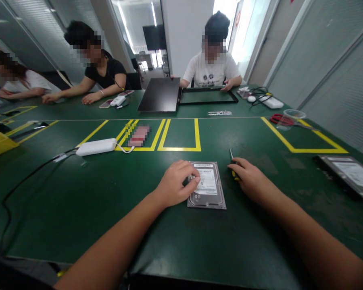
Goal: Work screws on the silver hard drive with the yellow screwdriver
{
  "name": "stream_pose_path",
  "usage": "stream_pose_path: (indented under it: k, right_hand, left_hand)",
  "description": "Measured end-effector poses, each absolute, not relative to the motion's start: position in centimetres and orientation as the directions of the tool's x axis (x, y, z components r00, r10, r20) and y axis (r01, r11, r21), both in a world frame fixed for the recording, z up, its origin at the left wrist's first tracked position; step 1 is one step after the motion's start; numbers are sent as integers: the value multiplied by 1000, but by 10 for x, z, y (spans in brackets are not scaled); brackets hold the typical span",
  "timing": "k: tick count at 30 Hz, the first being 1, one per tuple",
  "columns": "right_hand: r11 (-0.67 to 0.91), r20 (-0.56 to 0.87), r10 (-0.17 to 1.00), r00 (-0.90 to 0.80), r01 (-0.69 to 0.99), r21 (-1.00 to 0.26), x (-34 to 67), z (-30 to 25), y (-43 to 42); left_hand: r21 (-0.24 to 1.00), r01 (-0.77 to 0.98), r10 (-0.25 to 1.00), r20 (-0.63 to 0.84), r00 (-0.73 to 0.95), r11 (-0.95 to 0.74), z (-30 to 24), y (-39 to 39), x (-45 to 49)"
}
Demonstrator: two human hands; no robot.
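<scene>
A silver hard drive (208,185) with a white label lies flat on the green table (109,193) right in front of me. My left hand (177,183) rests on its left edge, fingers curled over the casing. My right hand (251,177) lies just right of the drive, closed round a small screwdriver (232,161) with a yellow-and-black handle; its metal tip points away from me, and most of the handle is hidden in my fist.
A second hard drive (349,175) lies at the right edge. A white power strip (96,146) with a cable sits at left, beside yellow tape boxes (180,139). Three people sit across the table with a black panel (161,95), a frame (208,96), red scissors (281,119).
</scene>
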State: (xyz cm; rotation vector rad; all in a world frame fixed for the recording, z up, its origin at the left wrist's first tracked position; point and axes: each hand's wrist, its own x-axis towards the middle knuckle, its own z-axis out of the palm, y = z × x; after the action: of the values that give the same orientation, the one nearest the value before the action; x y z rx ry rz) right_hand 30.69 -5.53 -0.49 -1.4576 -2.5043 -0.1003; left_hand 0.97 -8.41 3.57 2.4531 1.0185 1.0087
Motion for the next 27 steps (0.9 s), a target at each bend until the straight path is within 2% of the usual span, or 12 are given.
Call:
stream_pose_path:
  k: [6,13,16,20,27]
  right_hand:
    - [504,239,843,-481,863,-42,309,-6,-54]
    - [500,238,848,-473,863,-69,307,-4,-58]
    - [500,230,852,-469,861,-96,307,-2,-59]
    - [495,229,857,-461,861,-118,306,0,-60]
    - [503,230,853,-469,855,-124,306,3,-62]
  left_hand:
    - [329,601,684,298,666,-728,51,-91,26]
    - [251,734,775,161,611,-631,65,-96,45]
    - [228,777,809,171,562,-587,62,-97,52]
    - [243,774,807,266,527,-585,50,-93,52]
    - [396,663,771,384,508,-635,32,-90,37]
